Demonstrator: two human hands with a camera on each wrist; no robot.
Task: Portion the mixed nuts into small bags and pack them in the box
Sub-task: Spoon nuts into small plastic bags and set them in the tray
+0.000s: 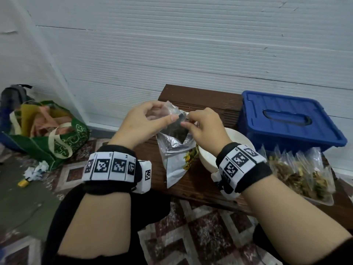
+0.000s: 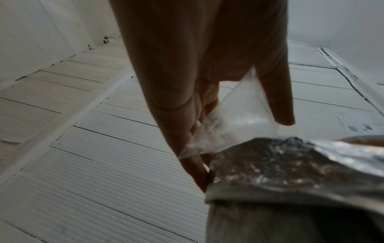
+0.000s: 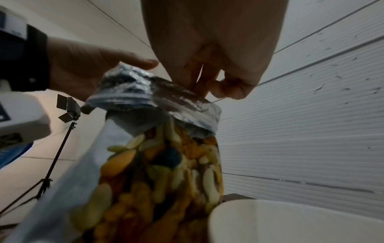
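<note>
Over the dark wooden table [image 1: 210,100], both hands hold a small clear bag [image 1: 171,109]. My left hand [image 1: 168,114] grips one side of it, and the thumb and fingers show round the bag [image 2: 239,118] in the left wrist view. My right hand [image 1: 186,121] pinches the other edge between thumb and forefinger [image 3: 207,87]. Just under the hands the big silver nut pouch [image 1: 174,163] lies with its mouth open; its foil rim [image 2: 290,172] and printed front [image 3: 162,164] fill the wrist views. The blue box [image 1: 292,119] sits at the right with its lid on.
A white bowl [image 1: 240,138] stands between the pouch and the box. Several filled small bags [image 1: 299,175] lie in a clear tray at the table's right front. On the floor at the left are a green shopping bag [image 1: 55,138] and crumpled paper [image 1: 36,171].
</note>
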